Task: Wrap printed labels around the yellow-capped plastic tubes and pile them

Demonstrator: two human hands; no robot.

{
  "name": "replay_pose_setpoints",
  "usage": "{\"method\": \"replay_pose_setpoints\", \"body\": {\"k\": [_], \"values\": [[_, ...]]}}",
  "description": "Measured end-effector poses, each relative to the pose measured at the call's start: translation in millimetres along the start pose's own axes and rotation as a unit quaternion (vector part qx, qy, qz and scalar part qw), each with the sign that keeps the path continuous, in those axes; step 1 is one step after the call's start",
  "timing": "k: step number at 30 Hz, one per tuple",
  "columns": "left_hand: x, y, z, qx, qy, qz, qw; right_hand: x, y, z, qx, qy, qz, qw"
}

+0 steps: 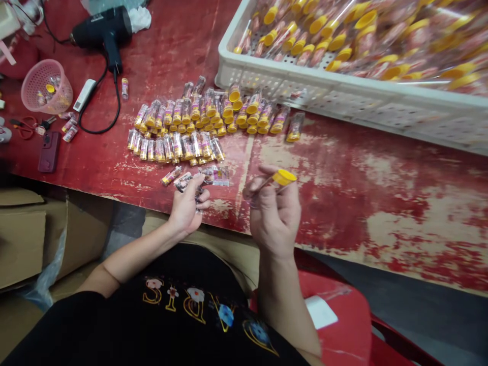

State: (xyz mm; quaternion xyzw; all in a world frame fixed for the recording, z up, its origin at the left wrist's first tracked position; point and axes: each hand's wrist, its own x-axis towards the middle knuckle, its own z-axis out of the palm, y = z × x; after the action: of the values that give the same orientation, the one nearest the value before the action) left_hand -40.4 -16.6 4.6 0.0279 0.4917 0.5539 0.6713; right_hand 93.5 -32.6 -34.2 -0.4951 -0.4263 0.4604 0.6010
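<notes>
My right hand (276,213) is closed around a small clear tube with a yellow cap (285,177), raised above the table's front edge and tilted. To its left, my left hand (189,206) has its fingers curled on printed clear plastic sleeves (183,181); how many it holds is hidden by the fingers. More printed film (221,176) shows just past the fingertips. One wrapped tube (171,176) lies beside the left hand. Beyond both hands, many wrapped yellow-capped tubes (177,146) lie in packed rows.
A white perforated crate (267,76) full of yellow-capped tubes stands at the back right. At the left are a heat gun (102,31) with its cable, a pink basket (28,89), red-handled scissors (26,128) and a phone (49,152). A red stool (343,305) stands below the worn red table (343,188).
</notes>
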Motion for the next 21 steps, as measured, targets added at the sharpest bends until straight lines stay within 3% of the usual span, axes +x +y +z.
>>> {"method": "replay_pose_setpoints", "body": {"k": [4,9,15,21], "values": [[1,-7,0.5,0.061,-0.007,0.027,0.998,-2,5,9,-0.006,-0.016,0.078,0.997],[5,-17,-0.9,0.085,0.005,0.095,0.992,0,13,22,0.017,-0.004,0.11,0.994],[7,-8,-4.1,0.07,-0.015,0.089,0.993,-4,-10,4,0.064,-0.009,0.034,0.997],[2,-8,-8.0,0.089,-0.054,0.068,0.992,-2,-20,10,0.037,0.061,-0.061,0.996]]}}
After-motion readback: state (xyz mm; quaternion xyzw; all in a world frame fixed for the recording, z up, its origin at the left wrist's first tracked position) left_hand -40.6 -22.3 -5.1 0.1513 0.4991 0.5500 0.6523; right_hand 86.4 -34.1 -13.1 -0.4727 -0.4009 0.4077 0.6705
